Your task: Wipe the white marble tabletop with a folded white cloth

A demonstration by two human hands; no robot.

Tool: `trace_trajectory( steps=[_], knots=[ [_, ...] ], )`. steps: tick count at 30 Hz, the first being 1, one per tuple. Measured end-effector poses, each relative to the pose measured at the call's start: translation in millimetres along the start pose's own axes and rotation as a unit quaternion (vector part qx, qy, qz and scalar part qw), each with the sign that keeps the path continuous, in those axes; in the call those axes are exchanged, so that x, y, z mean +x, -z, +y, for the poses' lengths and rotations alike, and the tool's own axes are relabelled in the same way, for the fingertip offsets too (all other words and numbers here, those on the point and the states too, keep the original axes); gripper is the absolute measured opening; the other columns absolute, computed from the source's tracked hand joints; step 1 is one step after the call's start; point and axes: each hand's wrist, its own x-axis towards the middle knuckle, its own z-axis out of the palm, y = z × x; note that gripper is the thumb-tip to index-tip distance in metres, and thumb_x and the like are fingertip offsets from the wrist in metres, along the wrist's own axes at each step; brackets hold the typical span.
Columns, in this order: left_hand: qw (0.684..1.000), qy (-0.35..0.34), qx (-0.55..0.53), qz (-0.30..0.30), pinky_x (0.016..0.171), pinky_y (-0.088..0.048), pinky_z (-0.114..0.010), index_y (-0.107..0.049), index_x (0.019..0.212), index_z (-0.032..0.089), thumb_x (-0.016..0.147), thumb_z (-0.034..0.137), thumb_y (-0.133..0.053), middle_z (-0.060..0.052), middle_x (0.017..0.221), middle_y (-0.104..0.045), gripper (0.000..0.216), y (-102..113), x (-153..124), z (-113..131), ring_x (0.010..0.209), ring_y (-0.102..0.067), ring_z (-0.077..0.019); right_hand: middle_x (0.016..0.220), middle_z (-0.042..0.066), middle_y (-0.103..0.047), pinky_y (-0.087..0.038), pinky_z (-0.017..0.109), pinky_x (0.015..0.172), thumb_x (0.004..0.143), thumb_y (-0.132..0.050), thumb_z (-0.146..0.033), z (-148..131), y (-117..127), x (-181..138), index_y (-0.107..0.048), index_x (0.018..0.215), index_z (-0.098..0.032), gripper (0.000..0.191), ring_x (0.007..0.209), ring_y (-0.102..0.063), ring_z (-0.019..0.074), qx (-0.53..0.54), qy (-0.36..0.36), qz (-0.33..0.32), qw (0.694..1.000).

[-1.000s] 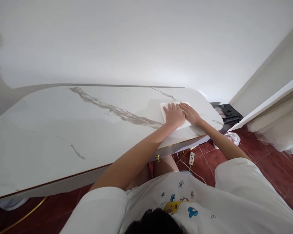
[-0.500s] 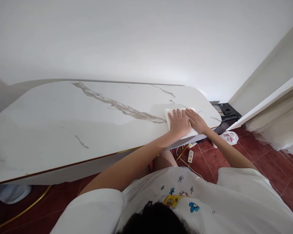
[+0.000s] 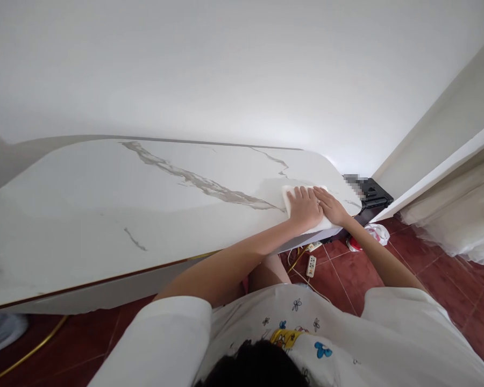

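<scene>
A folded white cloth [image 3: 287, 196] lies on the white marble tabletop [image 3: 105, 209] near its right front edge. My left hand [image 3: 305, 207] rests flat on the cloth, fingers stretched out. Beside it my right hand [image 3: 329, 206] presses flat on the same cloth, fingers together and extended. Most of the cloth is hidden under both hands. The table has grey veins and a thin gold rim along the front.
A white wall runs behind the table. On the red tiled floor to the right sit a black device [image 3: 371, 192], a power strip [image 3: 310, 265] with cords and a plastic bag [image 3: 373, 234]. White fabric [image 3: 460, 226] lies at far right.
Both hands have slid the cloth toward me and to the right, from further in on the tabletop to its front right edge.
</scene>
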Motion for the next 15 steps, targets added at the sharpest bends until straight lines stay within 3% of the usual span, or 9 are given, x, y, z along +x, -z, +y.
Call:
trace_trajectory(
  steps=[6,15],
  knots=[
    [1.000,-0.023,-0.005,-0.014,0.119,-0.019,-0.059,-0.033,0.151,0.006,0.096,0.034,-0.028,-0.019,0.158,-0.033,0.062,-0.1,27.6,-18.1,0.147,-0.025,-0.0353,0.155,0.005,-0.043,-0.024,0.052,0.124,0.102,-0.022,-0.045,14.5,-9.3,24.3,-0.045,0.149,-0.023,0.057,0.147,-0.033,0.0246,-0.031,-0.028,0.007,0.999],
    [1.000,-0.005,-0.008,0.012,0.118,-0.020,-0.058,-0.037,0.149,0.009,0.096,0.034,-0.026,-0.019,0.154,-0.039,0.059,-2.4,90.5,-50.0,0.145,-0.028,-0.0345,0.155,0.004,-0.043,-0.025,0.051,0.124,0.098,-0.026,-0.033,42.6,-19.4,97.6,-0.046,0.148,-0.020,0.056,0.147,-0.032,0.0246,-0.052,-0.057,-0.007,0.997]
  ],
)
